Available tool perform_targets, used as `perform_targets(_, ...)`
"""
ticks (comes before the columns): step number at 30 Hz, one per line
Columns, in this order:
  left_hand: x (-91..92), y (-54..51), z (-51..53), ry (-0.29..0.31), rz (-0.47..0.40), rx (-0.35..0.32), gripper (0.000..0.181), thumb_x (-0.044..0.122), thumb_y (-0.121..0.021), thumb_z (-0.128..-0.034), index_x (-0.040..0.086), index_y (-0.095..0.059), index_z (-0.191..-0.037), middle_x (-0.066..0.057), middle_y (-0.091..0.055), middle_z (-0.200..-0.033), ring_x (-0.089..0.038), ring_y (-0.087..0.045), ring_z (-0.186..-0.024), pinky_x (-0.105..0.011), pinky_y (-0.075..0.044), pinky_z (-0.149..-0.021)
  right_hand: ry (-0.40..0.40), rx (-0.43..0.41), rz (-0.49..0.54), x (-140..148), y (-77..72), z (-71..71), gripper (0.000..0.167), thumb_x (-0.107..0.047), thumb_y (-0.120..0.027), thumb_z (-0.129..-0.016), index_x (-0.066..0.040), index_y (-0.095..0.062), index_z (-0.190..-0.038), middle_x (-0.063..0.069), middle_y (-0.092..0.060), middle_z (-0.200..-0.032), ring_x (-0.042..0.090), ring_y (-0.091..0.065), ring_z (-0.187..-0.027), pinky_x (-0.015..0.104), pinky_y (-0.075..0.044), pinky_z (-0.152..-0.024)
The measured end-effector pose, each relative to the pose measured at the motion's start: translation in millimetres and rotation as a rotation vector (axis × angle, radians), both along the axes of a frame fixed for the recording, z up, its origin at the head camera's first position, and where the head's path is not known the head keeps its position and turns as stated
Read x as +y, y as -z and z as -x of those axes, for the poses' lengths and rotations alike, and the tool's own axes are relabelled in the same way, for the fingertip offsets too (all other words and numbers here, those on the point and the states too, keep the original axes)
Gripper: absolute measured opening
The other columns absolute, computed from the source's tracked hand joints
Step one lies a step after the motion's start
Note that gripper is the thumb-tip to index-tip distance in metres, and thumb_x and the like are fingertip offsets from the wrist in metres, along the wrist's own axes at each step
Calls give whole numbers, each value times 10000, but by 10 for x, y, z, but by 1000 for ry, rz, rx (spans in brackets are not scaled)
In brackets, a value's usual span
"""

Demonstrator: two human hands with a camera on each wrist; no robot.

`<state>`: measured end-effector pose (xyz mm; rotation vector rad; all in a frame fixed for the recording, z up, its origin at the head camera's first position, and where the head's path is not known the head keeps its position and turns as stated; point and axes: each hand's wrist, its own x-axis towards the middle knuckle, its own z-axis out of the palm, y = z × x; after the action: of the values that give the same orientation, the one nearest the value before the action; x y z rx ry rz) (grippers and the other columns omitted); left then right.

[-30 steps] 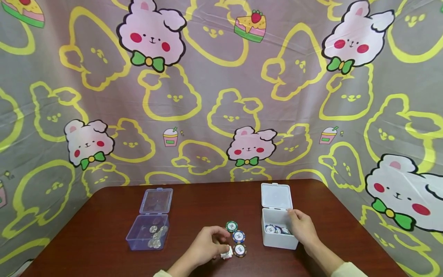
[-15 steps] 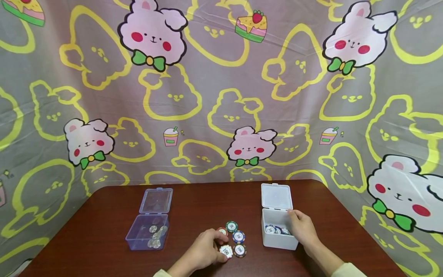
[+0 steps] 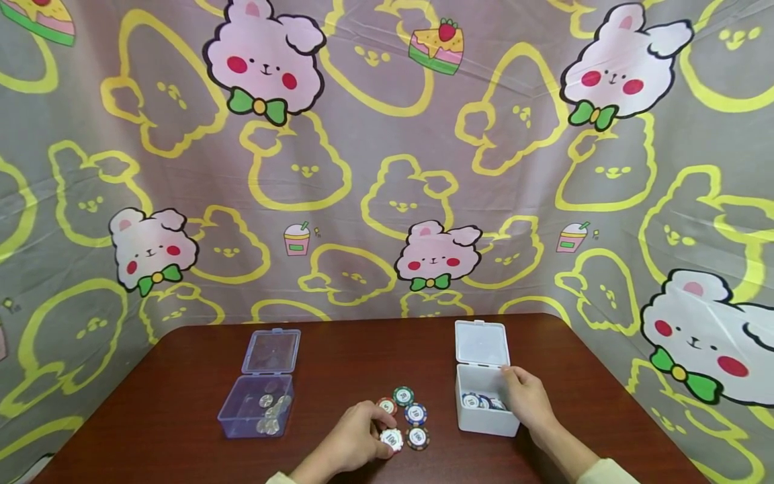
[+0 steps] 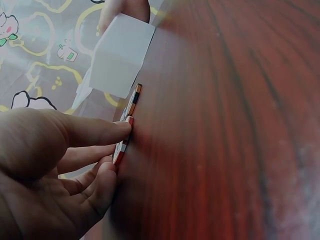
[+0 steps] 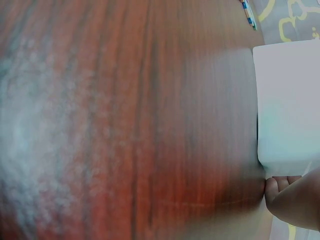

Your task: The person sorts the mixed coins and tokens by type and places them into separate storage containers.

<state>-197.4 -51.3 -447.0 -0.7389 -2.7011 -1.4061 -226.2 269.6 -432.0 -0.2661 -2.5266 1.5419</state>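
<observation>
My left hand (image 3: 359, 435) pinches a white poker chip (image 3: 392, 440) marked 100, low at the table top; in the left wrist view thumb and fingers (image 4: 106, 175) meet its opposite edges. Around it lie a black-and-tan chip (image 3: 417, 437), a blue chip (image 3: 416, 413), a green chip (image 3: 403, 396) and a red chip (image 3: 387, 406), the red one partly behind my fingers. My right hand (image 3: 532, 400) grips the right wall of a white box (image 3: 486, 423), thumb at the rim. Its lid (image 3: 482, 343) stands raised, and several chips (image 3: 482, 401) lie inside.
A translucent purple box (image 3: 232, 418) with its lid (image 3: 271, 351) raised stands at the left, with several silver coins (image 3: 269, 425) in it. The brown table (image 3: 357, 356) ends at a patterned curtain (image 3: 363, 202) on the back and sides.
My left fingers have shifted slightly, bringing the red chip into view. The white chip, earlier mostly covered by them, now shows its face. My right hand stays at the white box.
</observation>
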Motion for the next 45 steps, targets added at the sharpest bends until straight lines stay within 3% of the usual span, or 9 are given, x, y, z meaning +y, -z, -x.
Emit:
perform_targets(23, -33, 14, -46, 20, -77, 6, 370, -101, -830, -637, 93, -715, -930, 30, -531, -840, -55, -523, -691, -218, -454, -613, 17, 29, -18, 0, -14, -3, 443, -259, -391, -1086, 87, -628, -1227, 280, -582, -1282, 371, -509, -1169, 546, -396, -987)
perform_targets(35, -93, -15, -42, 48, -150, -62, 349, -161, -773, -662, 58, -734, -931, -9, -563, -855, -57, -543, -665, -217, -485, -591, 6, 14, 2, -2, -20, -12, 447, -259, -380, -1086, 94, -611, -1234, 286, -570, -1284, 383, -494, -1182, 594, -380, -1011)
perform_targets(41, -96, -18, -48, 67, -240, -162, 315, -195, -734, -695, 12, -729, -932, -42, -583, -809, -75, -526, -539, -200, -451, -465, 10, 28, -9, 1, -17, -9, 439, -260, -391, -1088, 85, -636, -1206, 266, -594, -1256, 358, -513, -1148, 535, -407, -969)
perform_targets(45, -86, -7, -44, 80, -306, -208, 296, -202, -721, -717, -30, -728, -957, -47, -585, -798, -97, -531, -518, -219, -472, -458, 11, 34, -16, 3, -11, -3, 436, -255, -394, -1089, 86, -641, -1199, 267, -596, -1258, 359, -514, -1149, 531, -401, -975)
